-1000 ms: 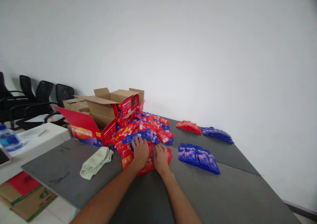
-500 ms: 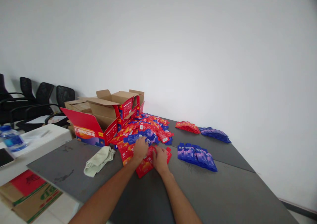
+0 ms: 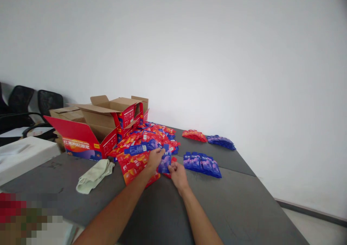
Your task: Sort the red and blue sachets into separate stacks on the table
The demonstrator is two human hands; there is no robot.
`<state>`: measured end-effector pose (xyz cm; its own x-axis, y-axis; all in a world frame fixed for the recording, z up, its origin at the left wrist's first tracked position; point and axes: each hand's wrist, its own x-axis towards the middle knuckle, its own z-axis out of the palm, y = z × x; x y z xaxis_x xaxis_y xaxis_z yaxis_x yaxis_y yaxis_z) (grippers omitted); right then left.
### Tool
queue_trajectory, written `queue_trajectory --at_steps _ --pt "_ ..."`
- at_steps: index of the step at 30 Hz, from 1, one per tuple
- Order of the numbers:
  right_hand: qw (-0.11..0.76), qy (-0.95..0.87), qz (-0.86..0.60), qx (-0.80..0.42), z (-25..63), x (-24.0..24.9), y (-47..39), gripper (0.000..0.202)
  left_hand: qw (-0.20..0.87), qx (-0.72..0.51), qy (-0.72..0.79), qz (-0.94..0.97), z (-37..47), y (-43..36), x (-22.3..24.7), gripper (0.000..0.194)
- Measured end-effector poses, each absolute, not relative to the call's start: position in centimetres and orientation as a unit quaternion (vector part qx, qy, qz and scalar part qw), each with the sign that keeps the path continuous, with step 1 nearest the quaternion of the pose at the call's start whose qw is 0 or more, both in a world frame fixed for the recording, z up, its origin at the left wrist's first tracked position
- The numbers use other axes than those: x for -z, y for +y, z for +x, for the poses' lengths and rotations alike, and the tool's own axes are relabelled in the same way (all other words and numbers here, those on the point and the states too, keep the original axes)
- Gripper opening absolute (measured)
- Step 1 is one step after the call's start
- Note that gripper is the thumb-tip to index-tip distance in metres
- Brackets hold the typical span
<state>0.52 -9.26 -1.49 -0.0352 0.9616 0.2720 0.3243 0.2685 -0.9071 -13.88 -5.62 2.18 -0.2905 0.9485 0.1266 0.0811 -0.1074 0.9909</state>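
A blue pouch with purple fruit print point(image 3: 165, 162) is held upright between my hands, just above the table. My left hand point(image 3: 155, 159) pinches its upper left edge, and my right hand point(image 3: 176, 173) grips its lower right corner. Under and beside them lie red pouches point(image 3: 132, 166), fanned toward the left. Behind these spreads a loose heap of red and blue pouches point(image 3: 151, 134). To the right of my right hand, a row of overlapping blue pouches point(image 3: 202, 163) rests on the table.
Open red cartons point(image 3: 84, 140) stand at the left by the heap. A pale folded cloth point(image 3: 94, 175) lies before them on the dark table point(image 3: 217, 201). Farther back are a red pouch row point(image 3: 194, 135) and another blue row point(image 3: 221, 141). A white box point(image 3: 29, 154) sits far left.
My hands have lifted a blue pouch and now hold it between them; before, they were over the red pouches. The view has turned slightly right.
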Motion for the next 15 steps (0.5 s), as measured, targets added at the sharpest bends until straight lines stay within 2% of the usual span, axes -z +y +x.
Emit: queue_trajectory --at_steps 5,9,13,15 --pt "0.489 -0.613 -0.535 -0.316 3.7 1.6 -10.4 0.026 0.413 -0.573 0.548 0.448 -10.5 -5.2 -0.7 0.033" --pt "0.502 -0.584 -0.58 -0.266 6.9 1.7 -10.4 0.028 0.486 -0.525 0.528 0.458 -7.7 -5.9 0.0 0.022" --pt "0.497 -0.566 -0.616 -0.231 9.6 1.1 -10.2 0.034 0.507 -0.514 0.513 0.464 -5.3 -6.4 0.4 0.042" --pt "0.486 -0.568 -0.629 -0.212 10.7 0.6 -10.0 0.039 0.49 -0.528 0.506 0.475 -4.0 -6.0 0.7 0.044"
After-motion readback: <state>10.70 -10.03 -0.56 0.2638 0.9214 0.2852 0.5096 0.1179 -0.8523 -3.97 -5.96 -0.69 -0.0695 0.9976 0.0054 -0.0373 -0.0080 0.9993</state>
